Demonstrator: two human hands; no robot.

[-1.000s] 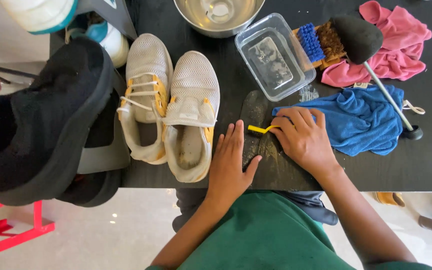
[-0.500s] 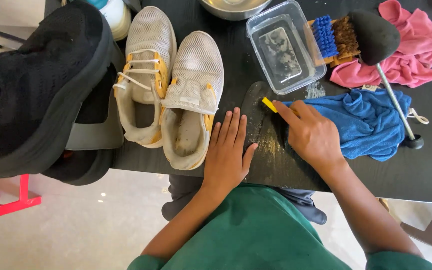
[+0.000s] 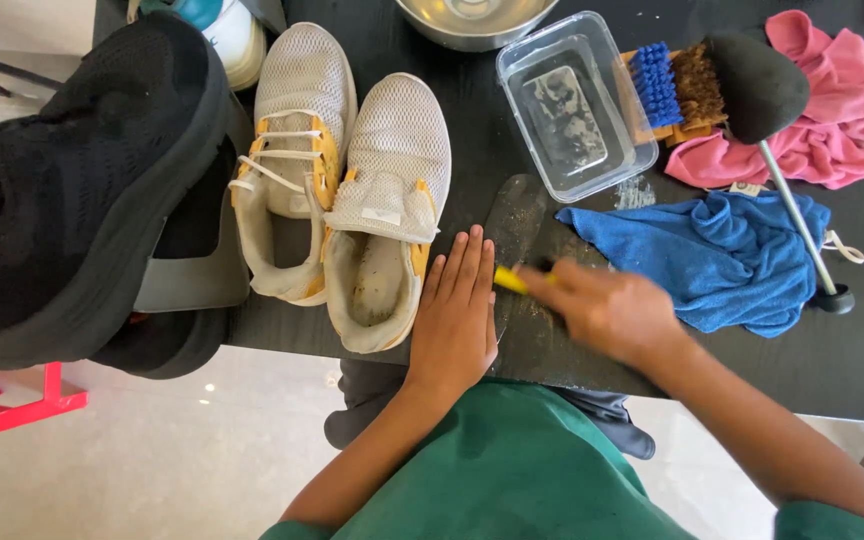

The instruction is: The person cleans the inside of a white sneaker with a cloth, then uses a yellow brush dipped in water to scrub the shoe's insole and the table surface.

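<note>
1. Yellow plastic is seen poking out of the right hand point(image 3: 607, 310): a small yellow-handled brush point(image 3: 512, 281) is gripped in closed fingers, and its working end is pressed onto a dark insole point(image 3: 514, 235). The hand is blurred.
2. The insole is laid flat on the black table point(image 3: 452, 110), just right of the pair of white and yellow sneakers point(image 3: 352, 190), with its tip pointed away from the person.
3. The left hand point(image 3: 455, 315) is held open and flat, palm down, fingers straight and together, between the nearer sneaker and the insole; its edge is touching the insole's left side.
4. Both forearms are extended forward from a green shirt, the right one angled in from the right across the table edge.
5. A blue cloth point(image 3: 712, 255) is spread just right of the insole, and a clear plastic tub point(image 3: 572, 100) of water is set just beyond it.
6. Further right of the tub, a blue-bristled brush point(image 3: 655, 85), a brown brush point(image 3: 697, 85) and a pink cloth point(image 3: 822, 120) are seen.
7. A large black shoe point(image 3: 62, 190) is propped well left of the sneakers.
</note>
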